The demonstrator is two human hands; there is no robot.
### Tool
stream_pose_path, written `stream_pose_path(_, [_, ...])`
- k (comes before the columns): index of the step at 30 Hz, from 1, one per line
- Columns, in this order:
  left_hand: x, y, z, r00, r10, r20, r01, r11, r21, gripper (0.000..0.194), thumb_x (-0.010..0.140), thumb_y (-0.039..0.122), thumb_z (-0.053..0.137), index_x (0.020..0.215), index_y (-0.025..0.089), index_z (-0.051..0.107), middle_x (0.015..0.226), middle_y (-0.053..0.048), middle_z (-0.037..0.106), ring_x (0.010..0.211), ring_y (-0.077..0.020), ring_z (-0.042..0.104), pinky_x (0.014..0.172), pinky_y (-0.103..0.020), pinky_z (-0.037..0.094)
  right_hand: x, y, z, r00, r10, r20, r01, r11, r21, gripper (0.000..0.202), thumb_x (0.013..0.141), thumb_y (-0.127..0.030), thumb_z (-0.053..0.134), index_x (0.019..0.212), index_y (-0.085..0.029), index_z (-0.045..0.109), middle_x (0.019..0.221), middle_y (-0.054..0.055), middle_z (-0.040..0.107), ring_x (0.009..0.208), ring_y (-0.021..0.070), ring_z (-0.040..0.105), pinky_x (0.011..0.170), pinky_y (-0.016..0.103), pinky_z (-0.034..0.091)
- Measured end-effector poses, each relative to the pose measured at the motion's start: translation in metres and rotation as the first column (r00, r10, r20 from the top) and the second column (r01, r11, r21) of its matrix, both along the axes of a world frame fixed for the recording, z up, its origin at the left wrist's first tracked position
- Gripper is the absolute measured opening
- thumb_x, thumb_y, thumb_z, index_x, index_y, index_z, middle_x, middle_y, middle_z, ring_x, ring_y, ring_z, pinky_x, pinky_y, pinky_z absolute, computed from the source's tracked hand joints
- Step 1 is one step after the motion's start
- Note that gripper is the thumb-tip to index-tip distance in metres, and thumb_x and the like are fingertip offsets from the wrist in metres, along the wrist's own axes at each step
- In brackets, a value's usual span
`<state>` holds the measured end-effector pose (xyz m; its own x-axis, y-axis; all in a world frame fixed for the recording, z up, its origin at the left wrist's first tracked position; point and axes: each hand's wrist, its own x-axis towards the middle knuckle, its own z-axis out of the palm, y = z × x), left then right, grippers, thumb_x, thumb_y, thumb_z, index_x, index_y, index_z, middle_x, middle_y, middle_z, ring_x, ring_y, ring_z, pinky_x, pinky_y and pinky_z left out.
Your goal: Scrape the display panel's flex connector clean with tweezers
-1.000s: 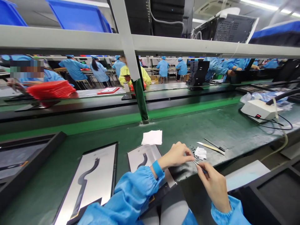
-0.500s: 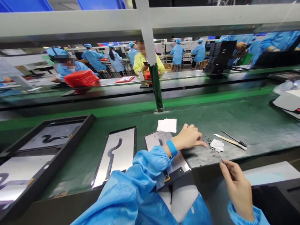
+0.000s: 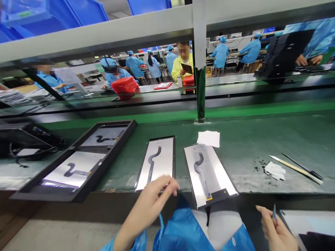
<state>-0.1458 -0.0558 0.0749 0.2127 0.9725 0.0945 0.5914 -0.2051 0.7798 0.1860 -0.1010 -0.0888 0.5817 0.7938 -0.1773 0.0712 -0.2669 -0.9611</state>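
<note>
Left hand [image 3: 150, 202], loosely open, apparently empty, hovers at a screen [image 3: 165, 164], seemingly mid-handling, calling for gentle edge contact; right hand [image 3: 278, 230] grasps tweezers [image 3: 274, 212].

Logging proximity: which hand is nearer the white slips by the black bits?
Right. The right hand is on the near side of the white slips, off the bench; the left hand is far to their left, at the near end of a silvery panel.
</note>
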Motion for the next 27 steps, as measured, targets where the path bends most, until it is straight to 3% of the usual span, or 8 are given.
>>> stream_pose_path(2, [-0.003, -0.016, -0.032, 0.995, -0.025, 0.099, 0.049, 0.967, -0.251, 0.036, 0.099, 0.038, 0.047, 0.075, 0.019, 0.066, 0.072, -0.001, 0.068, 0.07, -0.0162, 0.063, 0.068, -0.023, 0.043, -0.009, 0.002, 0.004, 0.991, -0.001, -0.131, -0.007, 0.998, -0.055, 0.064, 0.065, -0.073, 0.073, 0.093, -0.015, 0.076, 0.063, 0.0, 0.059, 0.052, 0.0137, 0.048, 0.043, 0.024, 0.041])
stream_pose_path(4, [0.002, -0.027, -0.061, 0.962, 0.053, 0.268, 0.07, 0.901, -0.428, 0.037, 0.093, 0.045, 0.058, 0.072, 0.017, 0.068, 0.071, -0.003, 0.07, 0.071, -0.0171, 0.063, 0.07, -0.024, 0.043, -0.018, 0.005, 0.011, 0.978, 0.011, -0.207, -0.027, 0.997, -0.075, 0.064, 0.064, -0.072, 0.074, 0.095, -0.016, 0.075, 0.06, -0.003, 0.053, 0.051, 0.0123, 0.043, 0.042, 0.023, 0.038])
stream_pose_path(7, [0.017, -0.03, -0.093, 0.92, 0.144, 0.364, 0.052, 0.876, -0.479, 0.049, 0.087, 0.062, 0.06, 0.081, 0.015, 0.072, 0.074, -0.006, 0.072, 0.072, -0.0192, 0.065, 0.07, -0.025, 0.046, -0.03, 0.011, 0.018, 0.973, 0.058, -0.223, -0.071, 0.996, -0.048, 0.06, 0.065, -0.069, 0.076, 0.093, -0.016, 0.076, 0.06, -0.003, 0.052, 0.051, 0.0123, 0.042, 0.042, 0.024, 0.036])
stream_pose_path(9, [0.029, -0.027, -0.103, 0.878, 0.204, 0.433, 0.042, 0.868, -0.495, 0.06, 0.085, 0.071, 0.056, 0.089, 0.014, 0.072, 0.08, -0.008, 0.074, 0.076, -0.0205, 0.066, 0.071, -0.027, 0.049, -0.037, 0.015, 0.02, 0.967, 0.097, -0.234, -0.106, 0.994, -0.027, 0.06, 0.062, -0.069, 0.078, 0.089, -0.016, 0.076, 0.062, -0.001, 0.056, 0.053, 0.0134, 0.045, 0.044, 0.025, 0.038])
stream_pose_path(13, [0.047, -0.018, -0.105, 0.793, 0.288, 0.536, 0.051, 0.846, -0.531, 0.064, 0.082, 0.075, 0.056, 0.087, 0.014, 0.073, 0.081, -0.009, 0.074, 0.077, -0.0214, 0.068, 0.074, -0.029, 0.051, -0.054, 0.023, 0.024, 0.936, 0.21, -0.283, -0.224, 0.974, -0.018, 0.057, 0.063, -0.073, 0.075, 0.071, -0.016, 0.072, 0.046, -0.006, 0.041, 0.044, 0.0112, 0.036, 0.043, 0.026, 0.034])
stream_pose_path(16, [0.055, -0.017, -0.103, 0.749, 0.334, 0.573, 0.054, 0.83, -0.555, 0.061, 0.08, 0.073, 0.061, 0.082, 0.013, 0.074, 0.076, -0.008, 0.073, 0.072, -0.0204, 0.068, 0.072, -0.028, 0.051, -0.069, 0.026, 0.029, 0.914, 0.26, -0.312, -0.284, 0.958, -0.036, 0.06, 0.065, -0.077, 0.071, 0.054, -0.019, 0.06, 0.039, -0.007, 0.035, 0.041, 0.0108, 0.034, 0.043, 0.027, 0.032])
stream_pose_path(21, [0.062, -0.02, -0.103, 0.702, 0.369, 0.609, 0.061, 0.821, -0.568, 0.057, 0.077, 0.071, 0.067, 0.074, 0.013, 0.07, 0.069, -0.007, 0.071, 0.069, -0.0192, 0.068, 0.069, -0.026, 0.051, -0.09, 0.027, 0.035, 0.913, 0.21, -0.35, -0.235, 0.971, -0.032, 0.06, 0.063, -0.077, 0.072, 0.054, -0.021, 0.053, 0.036, -0.007, 0.04, 0.039, 0.0096, 0.033, 0.042, 0.026, 0.029])
stream_pose_path(27, [0.073, -0.02, -0.108, 0.659, 0.355, 0.664, 0.12, 0.821, -0.559, 0.056, 0.072, 0.07, 0.072, 0.069, 0.015, 0.061, 0.065, -0.007, 0.071, 0.066, -0.0196, 0.07, 0.067, -0.027, 0.052, -0.092, 0.028, 0.031, 0.938, 0.147, -0.315, -0.141, 0.989, 0.042, 0.059, 0.066, -0.07, 0.076, 0.052, -0.024, 0.042, 0.035, -0.009, 0.038, 0.037, 0.0083, 0.033, 0.042, 0.025, 0.029])
